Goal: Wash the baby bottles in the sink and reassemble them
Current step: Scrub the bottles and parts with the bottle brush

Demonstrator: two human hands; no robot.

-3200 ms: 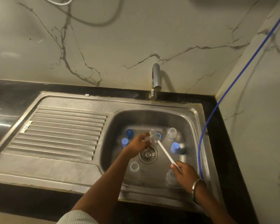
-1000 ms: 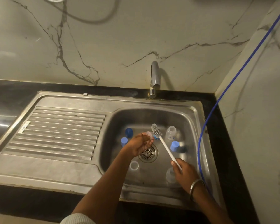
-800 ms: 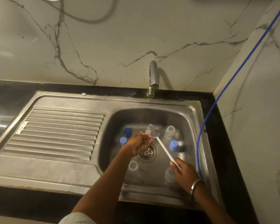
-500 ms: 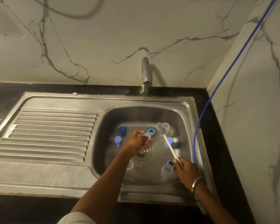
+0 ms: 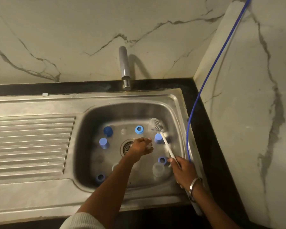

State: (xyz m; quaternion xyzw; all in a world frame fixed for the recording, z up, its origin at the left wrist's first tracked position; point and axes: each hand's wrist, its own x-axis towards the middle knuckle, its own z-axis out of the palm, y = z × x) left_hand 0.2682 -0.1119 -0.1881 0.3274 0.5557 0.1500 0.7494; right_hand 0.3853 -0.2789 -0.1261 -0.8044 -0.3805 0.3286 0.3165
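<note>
White marble with grey veins backs a black counter (image 5: 205, 113) holding a steel sink (image 5: 106, 108) and its ribbed drainboard (image 5: 31, 142). From my remote seat I see my right hand (image 5: 182, 169) wrapped around the white handle of the bottle brush (image 5: 165, 142), low on the shaft; the grey bristled head points up and away toward the far right of the basin. A metal bangle (image 5: 194, 185) sits on that wrist. My left hand (image 5: 141, 146) hovers over the drain (image 5: 127, 147), fingers curled around a small clear piece, too blurred for me to name.

Around the hands, bottle parts lie scattered on the basin floor. A clear bottle (image 5: 158, 169) stands just left of my right hand, with a blue ring (image 5: 162, 159) touching its far side. A light blue cap (image 5: 158, 138) sits behind the brush shaft, and another blue ring (image 5: 139, 129) lies farther back. On the left are a dark blue cap (image 5: 108, 131) and a light blue cap (image 5: 103, 143); a third ring (image 5: 100, 177) lies near the front wall. The tap (image 5: 124, 66) stands behind the basin, and a blue hose (image 5: 205, 80) runs down the right wall.
</note>
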